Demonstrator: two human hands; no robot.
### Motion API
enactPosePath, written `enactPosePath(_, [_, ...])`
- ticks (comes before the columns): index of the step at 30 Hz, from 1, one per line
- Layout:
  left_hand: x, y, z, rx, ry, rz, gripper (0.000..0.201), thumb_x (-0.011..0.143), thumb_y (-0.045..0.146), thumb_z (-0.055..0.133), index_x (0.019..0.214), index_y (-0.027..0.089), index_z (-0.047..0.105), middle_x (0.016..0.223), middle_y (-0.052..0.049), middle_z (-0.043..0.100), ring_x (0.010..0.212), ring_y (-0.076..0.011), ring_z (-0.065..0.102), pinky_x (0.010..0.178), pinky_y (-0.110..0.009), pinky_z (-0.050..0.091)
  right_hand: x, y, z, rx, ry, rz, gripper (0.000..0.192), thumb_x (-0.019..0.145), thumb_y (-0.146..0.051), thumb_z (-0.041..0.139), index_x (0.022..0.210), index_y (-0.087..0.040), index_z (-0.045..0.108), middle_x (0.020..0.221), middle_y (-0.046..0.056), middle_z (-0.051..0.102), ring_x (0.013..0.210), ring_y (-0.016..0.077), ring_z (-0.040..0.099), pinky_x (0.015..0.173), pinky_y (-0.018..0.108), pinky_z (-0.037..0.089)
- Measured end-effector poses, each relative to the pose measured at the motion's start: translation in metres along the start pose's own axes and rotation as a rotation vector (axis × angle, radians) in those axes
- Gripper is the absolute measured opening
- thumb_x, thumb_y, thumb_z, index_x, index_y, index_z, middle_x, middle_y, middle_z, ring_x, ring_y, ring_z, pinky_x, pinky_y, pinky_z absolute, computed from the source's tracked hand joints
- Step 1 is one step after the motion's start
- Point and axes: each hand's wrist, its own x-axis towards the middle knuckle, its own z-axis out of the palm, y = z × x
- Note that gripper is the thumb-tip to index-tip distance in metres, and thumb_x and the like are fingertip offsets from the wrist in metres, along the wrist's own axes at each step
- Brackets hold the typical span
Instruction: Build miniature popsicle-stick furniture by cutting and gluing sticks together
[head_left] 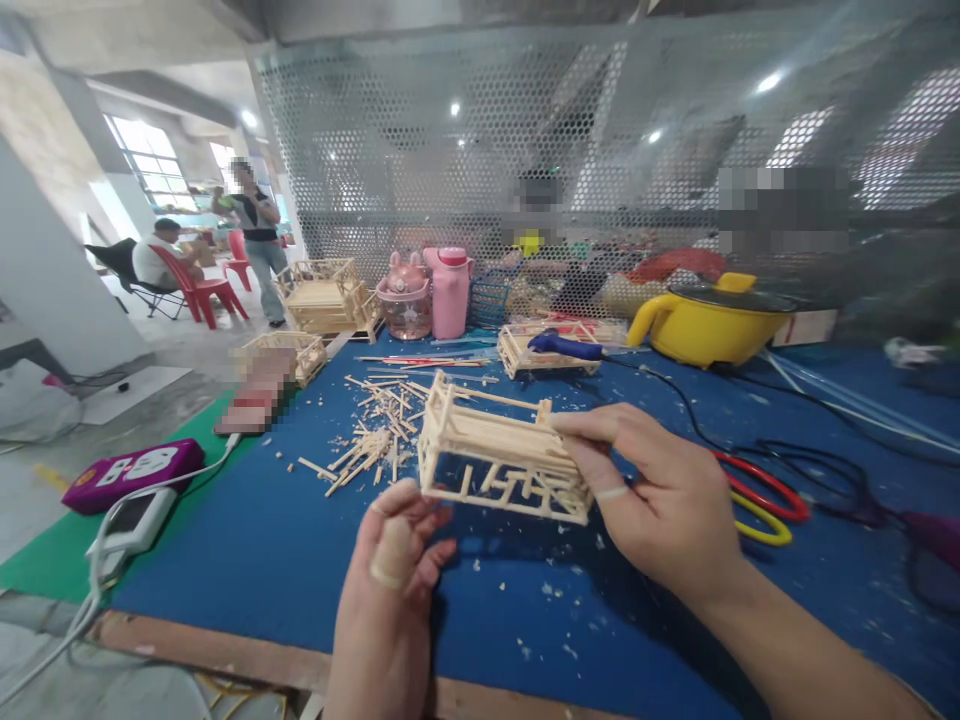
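My right hand (660, 490) is clamped on the right end of a small stick frame (502, 450), thumb on the near side, holding it tilted above the blue tabletop (285, 560). My left hand (397, 560) waits at the frame's 8 o'clock, fingers loosely curled and apart from the thumb, which wears a tan strip; whether a fingertip touches the lower corner, I can't quite tell.

Taking the frame as the clock's centre, loose sticks (375, 440) lie scattered at 9 to 10 o'clock, with a pink phone (259, 390) beyond them. At 11 stands a pink jug (450, 295). At 1 o'clock a blue-handled corded tool (566, 346) lies on or against another stick frame (551, 365). A yellow pot (709, 325) sits at 2, and red and yellow loops (769, 490) rest near my right wrist, around 3.
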Motion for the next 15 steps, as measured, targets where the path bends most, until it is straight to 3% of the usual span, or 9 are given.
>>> enactPosePath(2, [0.008, 0.014, -0.005, 0.026, 0.009, 0.133, 0.046, 0.074, 0.055, 0.069, 0.11, 0.027, 0.063, 0.123, -0.007, 0.063, 0.107, -0.0235, 0.062, 0.082, -0.033, 0.053, 0.001, 0.009, 0.0, -0.026, -0.027, 0.002, 0.016, 0.088, -0.013, 0.054, 0.096, -0.021, 0.066, 0.083, 0.004, 0.07, 0.078, 0.0169, 0.064, 0.071, 0.031, 0.051])
enactPosePath(4, [0.024, 0.033, -0.004, 0.155, -0.053, 0.288, 0.053, 0.072, 0.057, 0.071, 0.118, 0.032, 0.059, 0.135, -0.005, 0.055, 0.123, -0.0247, 0.052, 0.096, -0.035, 0.047, 0.005, 0.02, -0.001, -0.053, -0.079, -0.028, 0.015, 0.088, -0.014, 0.054, 0.094, -0.021, 0.067, 0.083, 0.004, 0.07, 0.079, 0.0176, 0.064, 0.072, 0.031, 0.052])
enactPosePath(6, [0.045, 0.052, 0.004, 0.309, -0.239, 0.383, 0.069, 0.067, 0.056, 0.076, 0.128, 0.033, 0.052, 0.142, -0.006, 0.049, 0.135, -0.029, 0.04, 0.111, -0.043, 0.033, 0.012, 0.03, -0.003, -0.057, -0.14, -0.05, 0.015, 0.089, -0.016, 0.054, 0.093, -0.021, 0.068, 0.084, 0.004, 0.071, 0.08, 0.0176, 0.065, 0.072, 0.031, 0.052])
enactPosePath(9, [0.076, 0.07, 0.024, 0.516, -0.525, 0.301, 0.096, 0.056, 0.046, 0.087, 0.139, 0.031, 0.043, 0.151, -0.012, 0.038, 0.144, -0.0365, 0.025, 0.117, -0.053, 0.02, 0.024, 0.039, -0.004, -0.04, -0.192, -0.074, 0.016, 0.09, -0.017, 0.053, 0.092, -0.022, 0.068, 0.086, 0.003, 0.072, 0.082, 0.0173, 0.066, 0.075, 0.032, 0.052])
enactPosePath(12, [0.097, 0.072, 0.041, 0.623, -0.753, 0.268, 0.116, 0.048, 0.03, 0.092, 0.147, 0.029, 0.032, 0.153, -0.015, 0.034, 0.144, -0.0392, 0.023, 0.116, -0.056, 0.019, 0.033, 0.041, -0.004, -0.039, -0.147, -0.094, 0.016, 0.09, -0.017, 0.053, 0.093, -0.021, 0.068, 0.088, 0.004, 0.072, 0.085, 0.0178, 0.066, 0.078, 0.033, 0.052])
enactPosePath(15, [0.11, 0.068, 0.046, 0.599, -0.808, 0.271, 0.121, 0.046, 0.024, 0.092, 0.148, 0.031, 0.029, 0.157, -0.015, 0.026, 0.141, -0.0398, 0.03, 0.114, -0.056, 0.026, 0.035, 0.041, 0.0, -0.033, -0.106, -0.125, 0.017, 0.09, -0.017, 0.052, 0.094, -0.022, 0.068, 0.087, 0.004, 0.072, 0.085, 0.0182, 0.065, 0.078, 0.035, 0.052])
